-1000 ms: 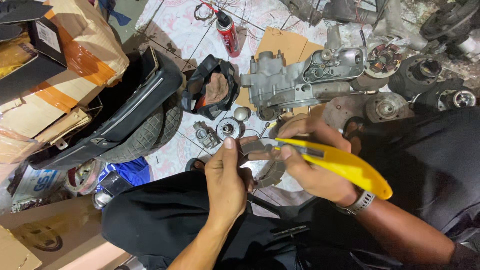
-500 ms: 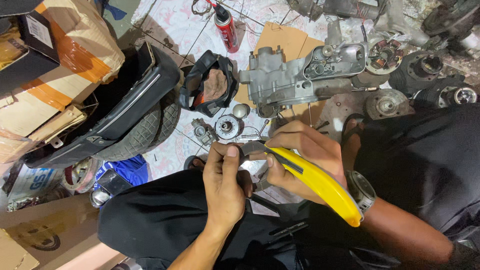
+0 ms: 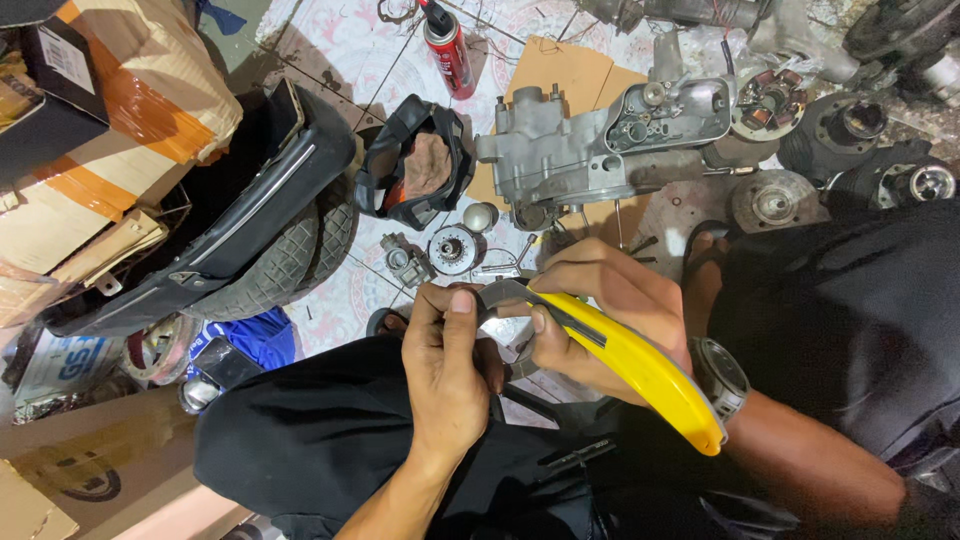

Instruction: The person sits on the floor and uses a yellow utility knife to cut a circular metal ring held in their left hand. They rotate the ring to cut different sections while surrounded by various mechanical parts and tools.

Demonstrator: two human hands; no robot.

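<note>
Right hand [image 3: 610,300] grips yellow cutter [image 3: 640,365]; left hand [image 3: 450,370] pinches grey part [image 3: 500,293]; red can [image 3: 450,45] beyond.

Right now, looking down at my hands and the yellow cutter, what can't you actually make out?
All in the head view:
- Curved grey part: mostly covered by the left hand and right hand; its full shape is hidden.
- Yellow cutter: the blade tip is hidden behind the fingers.
- Red spray can: its top is cut off by the upper edge.
- Small carburettor-like part: too small for detail.
</note>
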